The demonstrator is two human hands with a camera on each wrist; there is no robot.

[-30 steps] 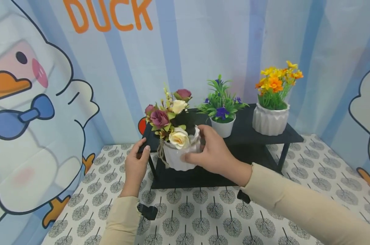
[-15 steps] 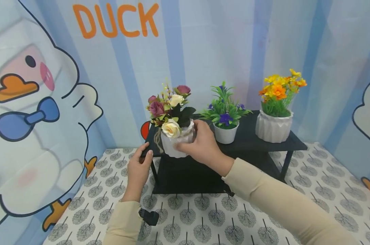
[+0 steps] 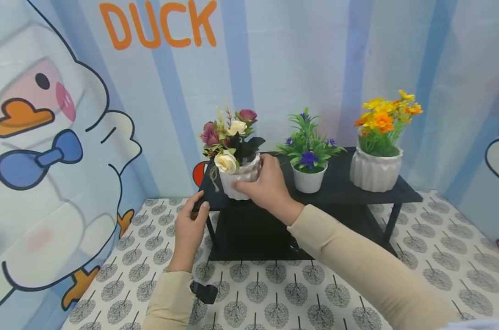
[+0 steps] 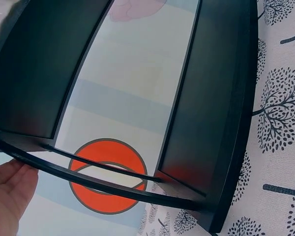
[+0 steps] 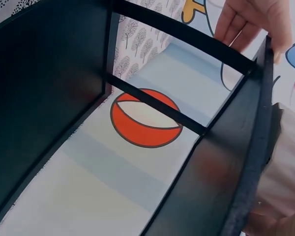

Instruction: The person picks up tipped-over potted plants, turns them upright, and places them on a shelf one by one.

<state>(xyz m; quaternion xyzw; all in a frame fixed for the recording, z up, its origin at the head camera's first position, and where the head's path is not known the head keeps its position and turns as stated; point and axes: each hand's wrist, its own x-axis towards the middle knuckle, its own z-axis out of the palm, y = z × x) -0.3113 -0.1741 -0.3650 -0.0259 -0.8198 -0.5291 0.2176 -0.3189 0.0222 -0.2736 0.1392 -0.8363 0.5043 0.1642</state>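
Observation:
My right hand [image 3: 268, 181] grips a white fluted flowerpot [image 3: 230, 185] by its right side, thumb across the front and fingers behind the rim. Mauve and cream artificial roses [image 3: 226, 161] fill this pot, and a twine bow hangs at its left. The pot stands upright over the left end of a black two-tier shelf [image 3: 336, 195]; in the right wrist view the pot [image 5: 285, 167] shows beside the upper board's edge. My left hand [image 3: 190, 231] pinches the shelf's left front corner, its fingertips at the end rail in the left wrist view.
Also on the upper board are a small white pot [image 3: 309, 182] with green leaves and blue flowers, mid-shelf, and a fluted white pot [image 3: 375, 174] of yellow-orange flowers at the right. The shelf stands on a tree-patterned cloth [image 3: 253, 293] before a duck-printed curtain [image 3: 291, 68].
The rose pot has moved back and slightly left, from in front of the shelf's edge onto its left end, carried by my right hand. My left hand stays at the shelf corner. The head view shifted slightly.

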